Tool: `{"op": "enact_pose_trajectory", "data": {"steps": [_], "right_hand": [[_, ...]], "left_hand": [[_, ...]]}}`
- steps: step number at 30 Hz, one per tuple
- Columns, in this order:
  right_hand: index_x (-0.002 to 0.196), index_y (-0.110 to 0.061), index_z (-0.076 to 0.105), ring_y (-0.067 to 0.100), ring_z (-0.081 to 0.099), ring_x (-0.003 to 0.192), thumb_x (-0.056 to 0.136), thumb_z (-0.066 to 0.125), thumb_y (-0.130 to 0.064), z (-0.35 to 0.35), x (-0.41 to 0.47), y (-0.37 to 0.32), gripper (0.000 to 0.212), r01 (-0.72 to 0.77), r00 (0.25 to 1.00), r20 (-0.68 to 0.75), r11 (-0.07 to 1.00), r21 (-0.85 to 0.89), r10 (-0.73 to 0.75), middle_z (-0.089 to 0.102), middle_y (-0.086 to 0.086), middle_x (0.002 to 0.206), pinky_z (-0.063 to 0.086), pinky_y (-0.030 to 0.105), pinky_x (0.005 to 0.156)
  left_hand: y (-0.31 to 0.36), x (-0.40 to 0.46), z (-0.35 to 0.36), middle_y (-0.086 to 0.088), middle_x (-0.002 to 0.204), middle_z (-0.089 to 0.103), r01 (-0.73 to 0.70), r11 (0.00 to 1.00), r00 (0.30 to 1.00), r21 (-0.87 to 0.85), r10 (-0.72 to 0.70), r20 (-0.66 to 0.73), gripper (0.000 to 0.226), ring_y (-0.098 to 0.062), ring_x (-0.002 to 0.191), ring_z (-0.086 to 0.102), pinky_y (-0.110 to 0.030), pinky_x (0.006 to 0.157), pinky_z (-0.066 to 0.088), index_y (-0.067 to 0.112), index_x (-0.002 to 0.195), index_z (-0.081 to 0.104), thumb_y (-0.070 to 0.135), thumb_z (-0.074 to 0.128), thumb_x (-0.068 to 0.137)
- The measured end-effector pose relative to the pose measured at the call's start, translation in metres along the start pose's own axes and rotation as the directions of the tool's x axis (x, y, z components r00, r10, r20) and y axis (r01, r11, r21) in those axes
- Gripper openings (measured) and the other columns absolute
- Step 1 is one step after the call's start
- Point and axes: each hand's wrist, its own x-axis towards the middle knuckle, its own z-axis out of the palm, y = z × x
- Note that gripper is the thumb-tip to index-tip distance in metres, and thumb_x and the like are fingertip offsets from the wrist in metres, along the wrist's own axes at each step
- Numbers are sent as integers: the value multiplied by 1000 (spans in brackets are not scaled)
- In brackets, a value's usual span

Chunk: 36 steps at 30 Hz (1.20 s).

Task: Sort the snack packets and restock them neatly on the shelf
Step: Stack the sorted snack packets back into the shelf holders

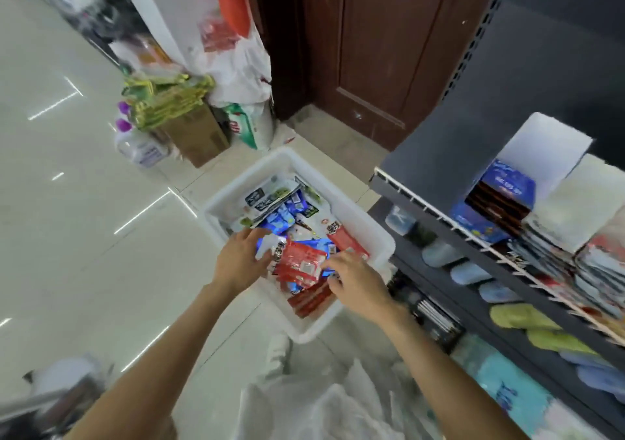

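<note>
Reaching into the white bin [365, 223], both hands are down among the snack packets. Fingers [267, 257] of the left hand [238, 262] curl round one end of a bunch of red packets [299, 263], and the right hand [356, 282] pinches the other end, so the bunch is held between the two, just above the pile. Beneath it lie blue packets [280, 221], more red ones [313, 299] at the near end, and black-and-white packets [270, 197] at the far end. The bin sits on the pale tiled floor [84, 219], right beside the dark shelf [436, 172]. On that shelf, stacked packets [500, 199] stand in open boxes. Beyond the bin, a cardboard box [196, 135] with yellow-green packs, a bottle [138, 145] and white plastic bags [243, 70] crowd a brown door [389, 50].
</note>
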Motion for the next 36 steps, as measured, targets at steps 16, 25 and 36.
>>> {"op": "enact_pose_trajectory", "data": {"steps": [16, 25, 36], "right_hand": [[148, -25, 25, 28, 2, 146, 92, 52, -47, 105, 123, -37, 66, -484, 873, 22, 871, -82, 487, 6, 5, 159, 8, 46, 116], [145, -28, 30, 24, 1, 146, 92, 56, -34, 103, 120, -38, 59, -515, 857, -11, 857, 8, 515, 9, 1, 157, 6, 45, 116], [139, -25, 41, 22, 9, 145, 93, 55, -23, 100, 116, -43, 48, -521, 846, -22, 834, 182, 533, 21, 3, 154, 10, 45, 116]], "left_hand": [[-69, 169, 35, -24, 141, 39, -177, 955, 921, 236, 76, 383, 69, -41, 126, 42, -49, 105, 32, 4, 150, 5, 42, 34, 100], [-53, 149, 55, -24, 151, 13, -296, 929, 895, 220, 189, 405, 57, -44, 133, 24, -49, 108, 32, 21, 145, 23, 13, 47, 95], [-64, 162, 41, -23, 129, 44, -413, 872, 869, 262, 292, 399, 65, -36, 106, 57, -41, 85, 52, 19, 150, 12, 4, 44, 95]]}}
